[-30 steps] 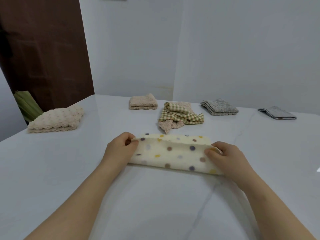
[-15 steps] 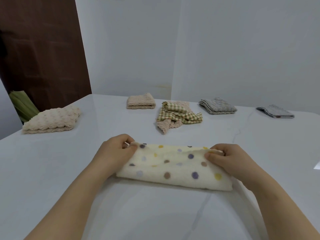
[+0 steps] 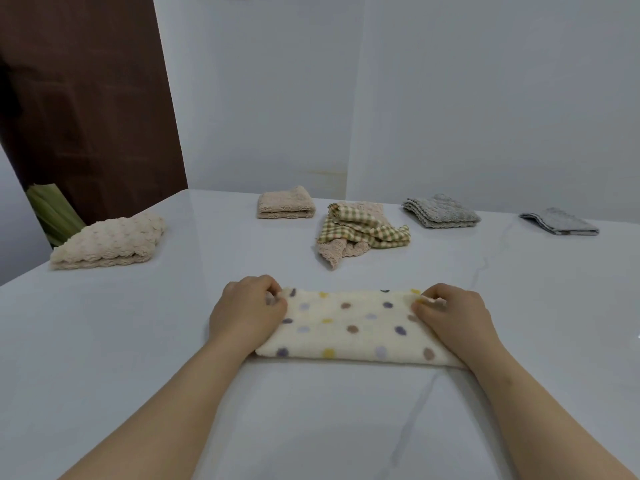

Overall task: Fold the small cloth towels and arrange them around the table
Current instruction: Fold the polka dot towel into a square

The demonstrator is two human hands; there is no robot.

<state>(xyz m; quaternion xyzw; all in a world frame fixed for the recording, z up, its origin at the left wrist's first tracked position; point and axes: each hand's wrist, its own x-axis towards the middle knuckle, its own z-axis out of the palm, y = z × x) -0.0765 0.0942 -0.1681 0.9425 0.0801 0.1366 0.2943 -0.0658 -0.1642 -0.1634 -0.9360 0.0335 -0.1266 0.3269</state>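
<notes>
A cream towel with coloured dots [image 3: 353, 329] lies folded into a flat strip on the white table [image 3: 138, 341] in front of me. My left hand [image 3: 247, 311] pinches its far left corner, and my right hand [image 3: 453, 315] pinches its far right corner. Beyond it a green checked towel [image 3: 362, 228] lies crumpled on a pinkish cloth. Folded towels rest around the table: a bumpy beige one [image 3: 110, 242] at the left, a beige one [image 3: 285, 202] at the back, a grey one [image 3: 441, 211] and a thin grey one [image 3: 559, 221] at the right.
White walls stand close behind the table's far edge. A dark brown door [image 3: 86, 98] is at the back left, with green leaves [image 3: 52, 209] beside the table's left corner.
Both hands have drawn the upper layer of the dotted towel toward me and laid it flat, so the towel now lies as a wider folded strip.
</notes>
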